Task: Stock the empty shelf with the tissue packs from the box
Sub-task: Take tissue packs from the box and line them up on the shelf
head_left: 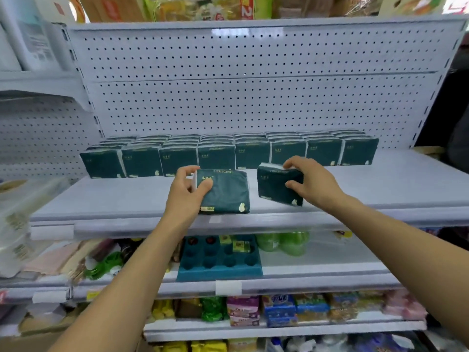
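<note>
A white shelf (pixel 132 199) with a pegboard back carries several rows of dark green tissue packs (pixel 218 152) standing along its rear. My left hand (pixel 186 191) grips one dark green tissue pack (pixel 225 193) by its left end, over the shelf's front part. My right hand (pixel 311 182) holds a second dark green pack (pixel 275 185), tilted, fingers over its top and thumb on its face, just above the shelf in front of the rows. The box is out of view.
Below, a shelf holds a teal tray (pixel 220 260), green bottles (pixel 284 242) and packaged goods. Lower shelves carry colourful packets (pixel 279 309). Plastic-wrapped paper rolls (pixel 15 224) stand at the left. Cartons sit on the top shelf.
</note>
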